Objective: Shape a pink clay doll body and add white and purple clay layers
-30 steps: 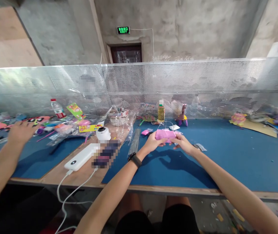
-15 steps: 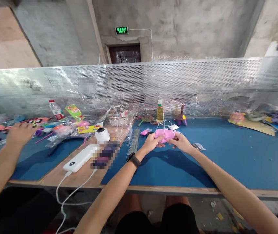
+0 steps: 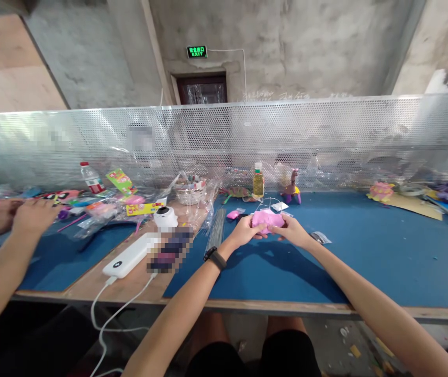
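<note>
A flattened piece of pink modelling clay (image 3: 268, 221) is held up above the blue mat, with thin pale wires rising behind it. My left hand (image 3: 246, 231) grips its left end, the thumb lying across its front. On its other end, my right hand (image 3: 293, 231) is closed, thumb on the near face. Fingers of both hands curl underneath and are partly hidden. Just behind lie a small pink packet (image 3: 232, 214) and a white packet (image 3: 280, 206). A bundle of thin wires (image 3: 216, 230) rests left of my left hand.
Behind stand a bottle of yellow liquid (image 3: 258, 181) and a clay figure (image 3: 294, 189). On the left are a power bank (image 3: 130, 256), a phone (image 3: 170, 250), a white camera (image 3: 165, 217) and a basket (image 3: 191, 192). A co-worker's hand (image 3: 35, 213) is over clutter at far left.
The pink clay has dropped slightly, and my thumbs have moved closer together across its front. At far left, a second hand of the co-worker has come into view.
</note>
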A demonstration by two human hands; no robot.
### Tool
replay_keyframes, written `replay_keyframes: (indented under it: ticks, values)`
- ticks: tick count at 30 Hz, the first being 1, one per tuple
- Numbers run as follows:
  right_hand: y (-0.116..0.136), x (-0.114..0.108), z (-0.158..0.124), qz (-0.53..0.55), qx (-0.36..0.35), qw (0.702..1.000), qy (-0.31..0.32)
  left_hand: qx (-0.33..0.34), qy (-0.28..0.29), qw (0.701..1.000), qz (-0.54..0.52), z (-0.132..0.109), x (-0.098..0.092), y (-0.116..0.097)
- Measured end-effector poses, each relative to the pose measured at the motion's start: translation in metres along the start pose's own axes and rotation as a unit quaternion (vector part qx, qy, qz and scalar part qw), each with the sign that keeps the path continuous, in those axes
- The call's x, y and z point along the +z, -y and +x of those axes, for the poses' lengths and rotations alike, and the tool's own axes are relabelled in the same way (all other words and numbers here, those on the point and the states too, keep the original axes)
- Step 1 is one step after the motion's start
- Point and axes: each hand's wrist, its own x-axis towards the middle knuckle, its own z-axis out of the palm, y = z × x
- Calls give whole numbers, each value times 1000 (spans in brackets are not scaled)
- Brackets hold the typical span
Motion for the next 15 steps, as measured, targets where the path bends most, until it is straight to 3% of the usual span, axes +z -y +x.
replay_keyframes:
  ticks: [8,15]
  values:
    - [-12,0,4,-55,-33,998,-25,-9,-15,1000,8,-2,2,-4]
    - [-3,-2,1,6,-16,1000,-9,-13,-11,1000,0,1,2,1]
